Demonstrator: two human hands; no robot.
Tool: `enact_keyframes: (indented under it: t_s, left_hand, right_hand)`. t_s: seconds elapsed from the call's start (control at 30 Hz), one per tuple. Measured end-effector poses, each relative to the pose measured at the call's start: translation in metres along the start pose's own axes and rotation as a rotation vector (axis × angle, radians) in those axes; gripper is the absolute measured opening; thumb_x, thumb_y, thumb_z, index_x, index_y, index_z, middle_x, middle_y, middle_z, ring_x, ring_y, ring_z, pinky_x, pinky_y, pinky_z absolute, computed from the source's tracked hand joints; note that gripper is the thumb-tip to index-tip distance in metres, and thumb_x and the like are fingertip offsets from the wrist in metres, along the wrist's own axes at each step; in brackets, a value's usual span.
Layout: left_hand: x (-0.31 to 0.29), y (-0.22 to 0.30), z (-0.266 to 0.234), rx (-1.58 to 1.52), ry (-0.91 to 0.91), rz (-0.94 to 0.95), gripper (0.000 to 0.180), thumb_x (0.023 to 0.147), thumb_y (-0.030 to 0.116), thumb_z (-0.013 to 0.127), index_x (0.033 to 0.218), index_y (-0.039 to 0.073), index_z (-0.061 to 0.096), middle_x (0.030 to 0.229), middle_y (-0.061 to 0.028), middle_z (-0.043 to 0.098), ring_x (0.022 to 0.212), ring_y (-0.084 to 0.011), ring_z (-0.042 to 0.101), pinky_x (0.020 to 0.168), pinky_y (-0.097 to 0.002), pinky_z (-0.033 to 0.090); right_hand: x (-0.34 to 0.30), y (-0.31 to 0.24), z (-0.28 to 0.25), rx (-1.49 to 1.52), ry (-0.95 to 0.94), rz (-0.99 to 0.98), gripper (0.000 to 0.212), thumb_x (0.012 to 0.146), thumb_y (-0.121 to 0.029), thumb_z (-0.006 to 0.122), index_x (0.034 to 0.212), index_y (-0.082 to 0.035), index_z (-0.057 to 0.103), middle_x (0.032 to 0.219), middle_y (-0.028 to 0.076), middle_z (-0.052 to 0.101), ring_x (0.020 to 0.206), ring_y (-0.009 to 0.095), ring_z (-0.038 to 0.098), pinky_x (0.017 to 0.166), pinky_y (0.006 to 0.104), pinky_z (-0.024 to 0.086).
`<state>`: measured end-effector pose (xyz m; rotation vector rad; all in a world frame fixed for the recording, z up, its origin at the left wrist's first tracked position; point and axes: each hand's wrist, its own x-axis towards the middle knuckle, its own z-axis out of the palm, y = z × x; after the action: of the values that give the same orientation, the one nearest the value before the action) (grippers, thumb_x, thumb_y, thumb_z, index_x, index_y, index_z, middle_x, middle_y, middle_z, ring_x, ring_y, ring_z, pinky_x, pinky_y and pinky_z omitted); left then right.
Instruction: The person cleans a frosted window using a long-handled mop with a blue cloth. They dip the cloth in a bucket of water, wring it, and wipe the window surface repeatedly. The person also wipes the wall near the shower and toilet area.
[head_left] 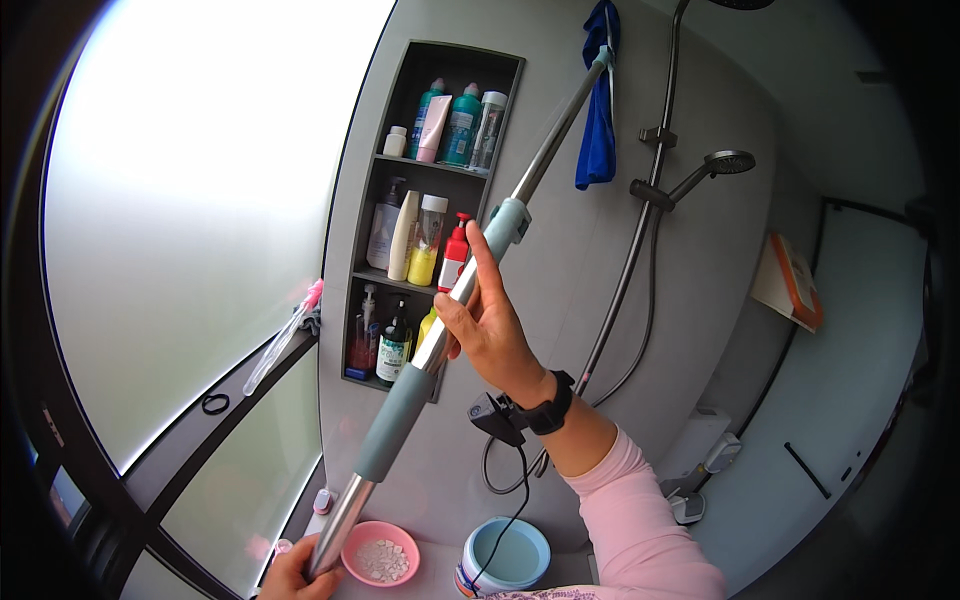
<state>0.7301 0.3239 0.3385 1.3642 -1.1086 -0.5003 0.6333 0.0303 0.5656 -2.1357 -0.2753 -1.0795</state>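
A long telescopic pole (392, 424), silver metal with grey-green grip sleeves, slants from the lower left up to the wall. At its upper end hangs a blue cloth (598, 130), against the grey wall beside the shower rail. My left hand (297, 578) is closed round the pole's bottom end, low in the picture and partly cut off. Higher up, my right hand (495, 335) holds the metal shaft between the two sleeves, thumb across the front and index finger pointing up along it. A black wristband (550, 405) with a small cabled device (497, 418) sits on my right wrist.
Behind the pole is a recessed shelf (420, 172) of bottles. A hand shower (727, 162) and rail stand to the right. Below are a pink bowl (412, 552) of white pieces and a bucket (540, 552). A frosted window (200, 200) fills the left.
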Motion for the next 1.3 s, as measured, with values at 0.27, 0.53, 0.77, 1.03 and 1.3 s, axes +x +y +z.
enact_keyframes:
  t_s: [0.27,0.53,0.77,1.03,1.3]
  left_hand:
    - [-0.008,0.067,-0.029,-0.28,-0.023,-0.156,0.049,0.072,0.0,0.06,0.121,-0.006,0.055,0.063,-0.0036,0.055,0.05,-0.0115,0.051,0.048,-0.0237,0.037]
    - [-0.026,0.092,-0.056,-0.13,0.174,-0.089,0.052,0.067,0.002,0.059,0.118,-0.008,0.056,0.059,-0.0046,0.056,0.046,-0.0112,0.049,0.044,-0.024,0.036]
    - [-0.034,0.08,-0.038,0.382,0.251,-0.018,0.054,0.072,0.0,0.064,0.125,-0.003,0.053,0.069,-0.002,0.053,0.061,-0.008,0.049,0.057,-0.0239,0.041]
    - [-0.013,-0.102,0.029,0.646,0.286,0.202,0.049,0.078,0.016,0.07,0.122,0.003,0.052,0.066,-0.0164,0.06,0.058,-0.0327,0.061,0.055,-0.0389,0.048]
    - [-0.07,-0.178,0.074,0.549,0.173,-0.114,0.044,0.087,0.026,0.063,0.127,0.014,0.049,0.078,-0.0215,0.065,0.069,-0.0414,0.064,0.058,-0.0479,0.051]
  right_hand:
    - [0.053,-0.042,0.004,-0.077,-0.013,-0.107,0.085,0.093,-0.027,0.063,0.152,-0.006,0.005,0.063,-0.001,0.051,0.052,0.005,0.053,0.045,0.0182,0.045]
    - [0.076,-0.046,0.022,0.032,-0.033,-0.174,0.087,0.093,-0.032,0.063,0.151,-0.004,0.005,0.063,-0.001,0.05,0.047,0.004,0.05,0.04,0.0177,0.041]
    - [0.066,-0.005,0.045,0.162,0.136,-0.298,0.075,0.091,-0.014,0.051,0.153,-0.015,0.009,0.08,0.001,0.054,0.06,0.005,0.052,0.055,0.0206,0.049]
    - [-0.047,0.107,0.054,0.162,0.091,-0.066,0.077,0.089,-0.005,0.051,0.153,-0.014,0.01,0.085,0.002,0.053,0.074,0.008,0.051,0.073,0.0253,0.047]
    - [-0.165,0.145,0.08,0.148,0.005,-0.034,0.069,0.09,-0.009,0.053,0.15,-0.014,0.019,0.092,0.004,0.054,0.077,0.01,0.054,0.075,0.0265,0.047]
